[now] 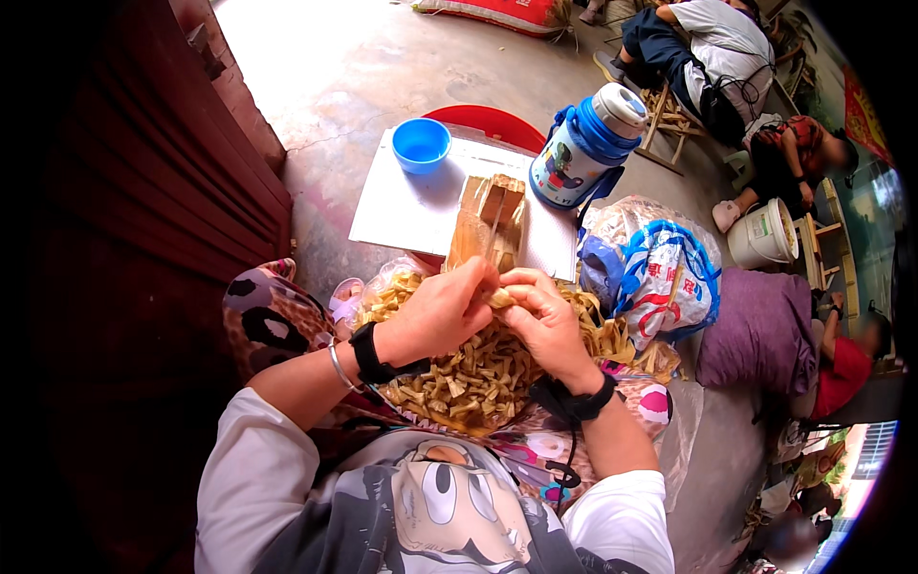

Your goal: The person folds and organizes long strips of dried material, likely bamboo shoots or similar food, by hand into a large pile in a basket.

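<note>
My left hand (445, 304) and my right hand (547, 323) meet over my lap, fingers closed in a pinch. Between their fingertips is a small pale-yellow piece of dried, husk-like strip (500, 298); a thin strand seems to rise from it toward the wooden block. The brown wooden block (497, 215), partly wrapped in pale strips, stands just beyond my fingers. Below my hands, a heap of small folded yellow pieces (464, 383) fills my lap, partly in clear plastic. Longer loose strips (607, 335) lie beside my right hand.
A white board (378, 215) over a red round surface (488, 124) carries a blue cup (421, 145) and a blue-white flask (588, 148). To the right are a plastic bag (665, 273), a purple cloth bundle (755, 330) and a white bucket (763, 236). Several people sit farther right. A dark-red door (182, 191) stands left.
</note>
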`<state>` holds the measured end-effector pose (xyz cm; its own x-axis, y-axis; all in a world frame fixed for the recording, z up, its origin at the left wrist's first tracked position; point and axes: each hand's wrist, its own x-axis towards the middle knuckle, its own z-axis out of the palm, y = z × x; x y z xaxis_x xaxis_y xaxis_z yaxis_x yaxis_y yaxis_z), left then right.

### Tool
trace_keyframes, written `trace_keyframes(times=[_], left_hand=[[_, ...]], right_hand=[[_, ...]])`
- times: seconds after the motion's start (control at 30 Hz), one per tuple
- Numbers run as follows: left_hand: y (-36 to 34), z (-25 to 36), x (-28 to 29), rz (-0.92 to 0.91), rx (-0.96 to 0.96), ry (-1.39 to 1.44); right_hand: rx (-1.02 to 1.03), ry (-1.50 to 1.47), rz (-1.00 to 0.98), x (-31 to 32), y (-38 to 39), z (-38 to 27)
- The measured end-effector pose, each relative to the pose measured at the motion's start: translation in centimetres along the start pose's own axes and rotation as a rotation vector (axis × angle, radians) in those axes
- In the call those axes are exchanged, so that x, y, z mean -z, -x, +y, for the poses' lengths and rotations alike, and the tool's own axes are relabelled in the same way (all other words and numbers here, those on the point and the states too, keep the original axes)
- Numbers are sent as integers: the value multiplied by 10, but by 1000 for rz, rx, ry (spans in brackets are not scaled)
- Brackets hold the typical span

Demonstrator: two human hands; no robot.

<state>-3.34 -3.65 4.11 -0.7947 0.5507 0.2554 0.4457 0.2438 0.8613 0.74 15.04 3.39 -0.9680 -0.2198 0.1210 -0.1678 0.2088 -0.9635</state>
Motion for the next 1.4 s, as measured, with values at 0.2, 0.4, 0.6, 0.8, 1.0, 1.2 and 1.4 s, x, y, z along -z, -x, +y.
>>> trace_keyframes(times=[0.2, 0.4, 0.6, 0.8, 1.0, 1.2, 1.4], left_hand=[[0, 2, 7, 80, -343, -298], [3, 0, 6, 14, -279, -274], [6, 14, 20, -217, 192, 457], [-1, -4, 17, -204, 138, 549], [2, -3, 8, -432, 535, 1076], [-6, -2, 25, -445, 593, 1057], [-11, -10, 38, -120, -56, -77]], right_hand=[[-493, -887, -184, 12, 1, -13], [-532, -621, -178, 11, 2, -16], [-331, -183, 182, 25, -9, -16], [-342, -143, 171, 22, -9, -22], [-59, 230, 134, 2, -7, -2], [-5, 401, 116, 12, -10, -12], [-380, 272, -376, 44, -19, -17]])
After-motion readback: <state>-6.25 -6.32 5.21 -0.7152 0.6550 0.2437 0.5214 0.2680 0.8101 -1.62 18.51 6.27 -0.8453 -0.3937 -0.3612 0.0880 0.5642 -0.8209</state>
